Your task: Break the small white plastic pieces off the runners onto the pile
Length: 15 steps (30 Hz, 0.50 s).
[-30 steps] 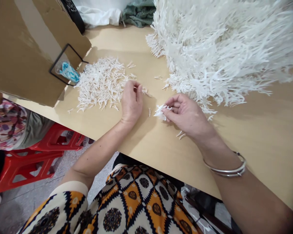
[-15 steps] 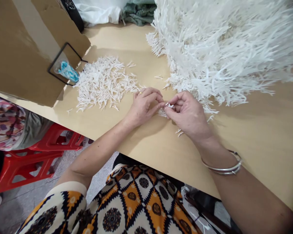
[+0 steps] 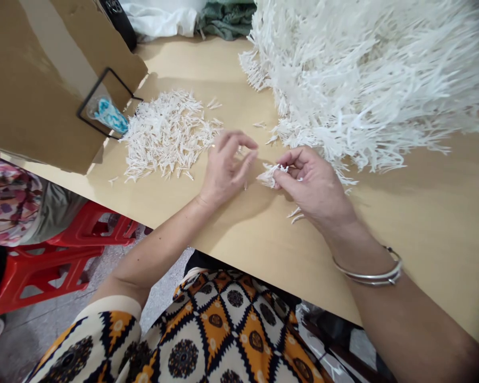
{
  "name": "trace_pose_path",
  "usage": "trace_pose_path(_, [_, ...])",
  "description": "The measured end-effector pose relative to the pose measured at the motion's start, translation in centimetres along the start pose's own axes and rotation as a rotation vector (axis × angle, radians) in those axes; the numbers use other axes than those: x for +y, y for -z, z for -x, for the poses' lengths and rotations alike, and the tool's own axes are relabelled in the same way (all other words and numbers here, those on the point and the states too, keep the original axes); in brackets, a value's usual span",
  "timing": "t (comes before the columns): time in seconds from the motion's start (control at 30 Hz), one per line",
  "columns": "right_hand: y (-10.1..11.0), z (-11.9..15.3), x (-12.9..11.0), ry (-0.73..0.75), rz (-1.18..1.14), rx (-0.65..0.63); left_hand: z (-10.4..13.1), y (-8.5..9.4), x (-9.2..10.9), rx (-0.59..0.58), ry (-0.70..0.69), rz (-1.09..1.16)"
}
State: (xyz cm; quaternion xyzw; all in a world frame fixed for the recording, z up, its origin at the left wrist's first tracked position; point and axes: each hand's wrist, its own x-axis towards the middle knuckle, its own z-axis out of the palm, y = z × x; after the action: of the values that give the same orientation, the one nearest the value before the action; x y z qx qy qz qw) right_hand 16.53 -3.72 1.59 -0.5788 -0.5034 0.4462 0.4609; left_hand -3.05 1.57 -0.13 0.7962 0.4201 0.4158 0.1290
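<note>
My right hand (image 3: pixel 313 183) pinches a small bunch of white branched plastic pieces (image 3: pixel 268 176) between thumb and fingers, just above the table. To its left, my left hand (image 3: pixel 229 165) is raised with thumb and fingers apart, slightly blurred. A tiny white bit shows by its fingers, too small to make out whether it is touched. Beyond the left hand lies a low pile of short white forked pieces (image 3: pixel 167 138). A few loose white pieces (image 3: pixel 297 215) rest on the table beneath my right hand.
A large heap of long white branched strands (image 3: pixel 367 80) fills the far right of the table (image 3: pixel 423 229). At the left stand a cardboard box (image 3: pixel 56 80) and a black wire frame around a clear cup (image 3: pixel 110 114) with blue-and-white contents. Red stools (image 3: pixel 64 260) and a seated person are beyond the edge.
My left hand has moved away leftward from my right hand, and its fingers have spread. The right hand has shifted slightly right, still pinching the white bunch.
</note>
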Motion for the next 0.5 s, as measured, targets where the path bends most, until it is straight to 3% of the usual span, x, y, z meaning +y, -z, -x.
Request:
trace_pose_path(0.13, [-0.4, -0.3, 0.6, 0.067, -0.009, 0.055, 0.3, -0.6, 1.8, -0.183, -0.078, 0.002])
trace_pose_path(0.5, [-0.7, -0.5, 1.2, 0.090, 0.050, 0.084, 0.1, -0.6, 1.2, -0.327, -0.015, 0.006])
